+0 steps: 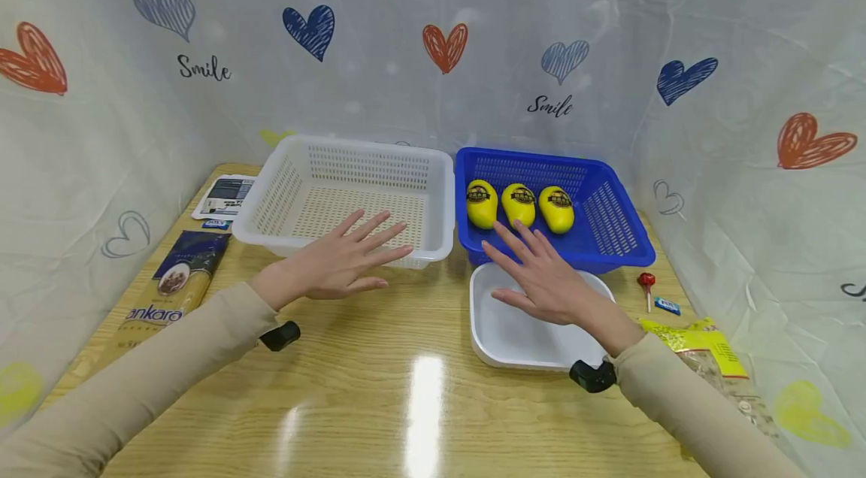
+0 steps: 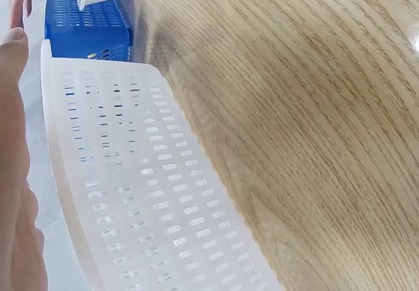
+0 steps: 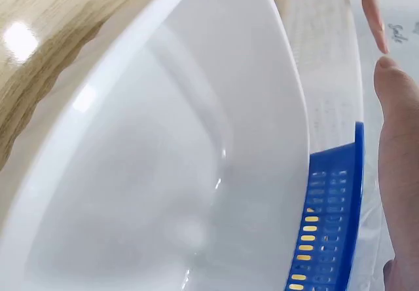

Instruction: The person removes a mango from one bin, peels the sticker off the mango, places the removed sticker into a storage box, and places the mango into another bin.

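My left hand (image 1: 345, 256) is spread with straight fingers above the near rim of a white perforated basket (image 1: 271, 234), holding nothing. My right hand (image 1: 541, 275) hovers palm down, fingers fanned out, over a white rectangular tub (image 1: 501, 346). Its fingertips overlap the front of a blue perforated basket (image 1: 616, 226) in the head view. Three yellow mangoes, the left mango (image 1: 481, 206), the middle mango (image 1: 519, 207) and the right mango (image 1: 557, 210), sit in a row inside the blue basket. In the right wrist view the tub (image 3: 131, 173) lies below the hand.
At the left lie a dark-blue and gold ankara packet (image 1: 179, 275) and a white packet (image 1: 226, 196). On the right are a red lollipop (image 1: 646, 281), a small blue wrapper (image 1: 667, 306) and a yellow-topped clear bag (image 1: 710, 350). A heart-printed curtain (image 1: 379, 34) encloses the wooden table (image 1: 352, 388).
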`<control>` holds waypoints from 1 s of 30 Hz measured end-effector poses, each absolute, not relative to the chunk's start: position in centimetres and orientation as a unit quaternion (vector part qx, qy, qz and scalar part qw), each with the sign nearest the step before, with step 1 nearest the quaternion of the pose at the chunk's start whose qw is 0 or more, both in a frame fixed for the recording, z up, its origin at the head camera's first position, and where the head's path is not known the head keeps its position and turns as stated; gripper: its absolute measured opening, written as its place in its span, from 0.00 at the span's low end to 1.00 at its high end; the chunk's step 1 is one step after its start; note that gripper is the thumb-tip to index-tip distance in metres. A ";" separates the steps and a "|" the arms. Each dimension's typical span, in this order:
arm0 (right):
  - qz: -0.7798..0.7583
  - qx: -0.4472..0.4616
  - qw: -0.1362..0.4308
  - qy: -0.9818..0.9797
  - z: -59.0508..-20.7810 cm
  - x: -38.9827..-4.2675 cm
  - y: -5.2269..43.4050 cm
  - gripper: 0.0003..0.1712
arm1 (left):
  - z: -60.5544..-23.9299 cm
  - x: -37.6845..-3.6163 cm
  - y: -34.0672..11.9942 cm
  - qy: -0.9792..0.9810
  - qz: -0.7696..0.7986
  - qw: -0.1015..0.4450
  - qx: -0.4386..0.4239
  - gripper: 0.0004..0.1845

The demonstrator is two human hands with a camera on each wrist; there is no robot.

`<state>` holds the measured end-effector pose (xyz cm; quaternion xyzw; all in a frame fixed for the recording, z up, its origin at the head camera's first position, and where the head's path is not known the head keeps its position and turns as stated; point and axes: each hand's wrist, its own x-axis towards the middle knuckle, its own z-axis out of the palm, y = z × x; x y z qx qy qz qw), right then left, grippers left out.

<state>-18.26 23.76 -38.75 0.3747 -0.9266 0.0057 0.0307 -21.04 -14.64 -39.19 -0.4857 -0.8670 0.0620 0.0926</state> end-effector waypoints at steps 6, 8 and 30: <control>0.108 0.366 0.020 -0.924 -38.3 -19.8 24.5 0.39 | -38.4 -21.9 -16.3 -0.901 -0.054 0.028 -0.429 0.32; 0.175 0.341 0.011 -0.924 -37.8 -20.7 25.3 0.38 | -37.8 -22.6 -17.7 -0.911 -0.126 0.016 -0.391 0.31; 0.419 -0.040 -0.123 -0.899 -38.3 -31.9 33.9 0.37 | -39.6 -25.4 -33.0 -0.863 -0.490 -0.112 -0.049 0.32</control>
